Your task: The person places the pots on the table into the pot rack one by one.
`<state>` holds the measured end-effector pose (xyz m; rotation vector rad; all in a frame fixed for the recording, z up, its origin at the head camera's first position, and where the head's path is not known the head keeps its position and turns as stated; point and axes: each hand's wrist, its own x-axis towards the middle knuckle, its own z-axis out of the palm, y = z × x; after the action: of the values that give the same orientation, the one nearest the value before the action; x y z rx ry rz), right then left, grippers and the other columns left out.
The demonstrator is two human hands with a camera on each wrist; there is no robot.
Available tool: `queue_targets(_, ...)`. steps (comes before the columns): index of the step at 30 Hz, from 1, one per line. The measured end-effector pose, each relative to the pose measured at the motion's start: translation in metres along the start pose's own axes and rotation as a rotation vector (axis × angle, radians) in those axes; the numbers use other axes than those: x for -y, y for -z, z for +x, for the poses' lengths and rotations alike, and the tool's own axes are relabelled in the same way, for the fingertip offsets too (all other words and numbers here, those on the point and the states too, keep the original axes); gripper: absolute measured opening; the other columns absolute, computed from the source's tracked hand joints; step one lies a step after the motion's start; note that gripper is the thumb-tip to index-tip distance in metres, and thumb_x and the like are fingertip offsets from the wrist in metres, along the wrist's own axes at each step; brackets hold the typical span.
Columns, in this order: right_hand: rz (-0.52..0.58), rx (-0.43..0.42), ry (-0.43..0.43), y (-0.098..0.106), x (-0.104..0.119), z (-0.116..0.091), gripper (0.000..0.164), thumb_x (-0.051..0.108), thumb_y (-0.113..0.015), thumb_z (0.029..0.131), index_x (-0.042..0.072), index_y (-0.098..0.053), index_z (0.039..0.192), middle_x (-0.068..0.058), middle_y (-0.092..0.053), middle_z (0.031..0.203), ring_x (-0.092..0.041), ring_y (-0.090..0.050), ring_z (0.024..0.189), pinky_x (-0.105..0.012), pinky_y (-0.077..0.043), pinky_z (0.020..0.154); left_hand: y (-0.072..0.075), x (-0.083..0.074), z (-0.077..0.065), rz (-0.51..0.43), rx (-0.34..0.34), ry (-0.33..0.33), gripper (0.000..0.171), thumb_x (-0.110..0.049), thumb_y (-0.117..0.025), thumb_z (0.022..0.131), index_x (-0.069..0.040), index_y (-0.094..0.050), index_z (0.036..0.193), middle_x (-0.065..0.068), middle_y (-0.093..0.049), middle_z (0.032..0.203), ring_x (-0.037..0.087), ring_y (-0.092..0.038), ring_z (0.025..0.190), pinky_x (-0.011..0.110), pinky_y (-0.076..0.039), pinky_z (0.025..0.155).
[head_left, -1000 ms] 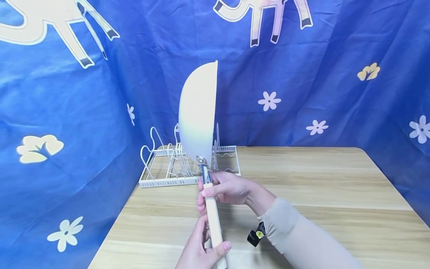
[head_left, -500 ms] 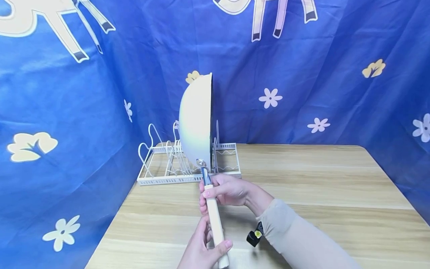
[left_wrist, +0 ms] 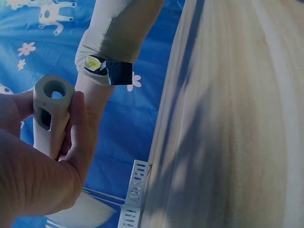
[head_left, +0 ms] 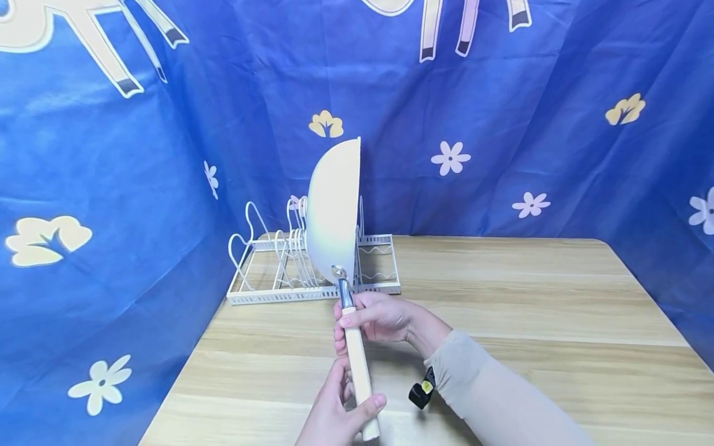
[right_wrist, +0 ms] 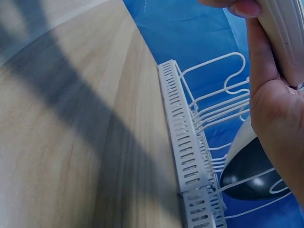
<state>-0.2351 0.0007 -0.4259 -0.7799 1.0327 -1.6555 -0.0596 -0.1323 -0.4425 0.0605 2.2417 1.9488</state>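
A white wok [head_left: 333, 214] with a dark inside [right_wrist: 251, 171] stands on edge between wire dividers of the white rack [head_left: 290, 297], its opening facing right. Its long cream handle [head_left: 359, 365] points back toward me. My right hand [head_left: 385, 317] grips the handle close to its metal neck, thumb on top. Lower down, my left hand [head_left: 337, 406] holds the handle near its end, thumb over it. The hollow handle end [left_wrist: 54, 90] shows between the left fingers in the left wrist view. Whether the wok's lower edge touches the rack's base is hidden.
The rack stands at the left back of the wooden table [head_left: 502, 322], with more wire dividers [head_left: 245, 248] left of the wok. A blue patterned curtain [head_left: 502, 124] encloses the back and sides. A black camera [head_left: 422, 390] hangs at the right wrist.
The wok has come down among the rack's dividers, its top edge now lower. Both hands keep their hold on the handle. The head view has shifted slightly.
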Motion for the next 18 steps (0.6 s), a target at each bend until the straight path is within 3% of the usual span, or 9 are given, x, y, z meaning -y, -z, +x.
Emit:
queue_targets(10,-0.008,0.001,-0.044,0.01,-0.008,0.003,0.013,0.002,-0.052,0.096,0.012,-0.055,0.104,0.0,-0.076,0.092,-0.018,-0.074,0.09,-0.039,-0.06,0.094,-0.002,0.005,0.003,-0.016,0.026,0.036,0.073,-0.024,-0.075,0.09,0.001,-0.033,0.144,0.024,-0.058,0.129,0.031,-0.063,0.116,0.03,-0.054,0.085)
queue_targets(18,-0.004,0.0,-0.047,0.016,-0.012,0.003,0.012,0.003,-0.052,0.097,0.012,-0.055,0.103,0.0,-0.076,0.091,-0.018,-0.074,0.088,-0.042,-0.06,0.094,-0.004,0.009,0.01,-0.007,0.026,0.061,0.072,-0.024,-0.074,0.09,0.002,-0.034,0.143,0.017,-0.062,0.112,0.015,-0.064,0.098,0.026,-0.054,0.081)
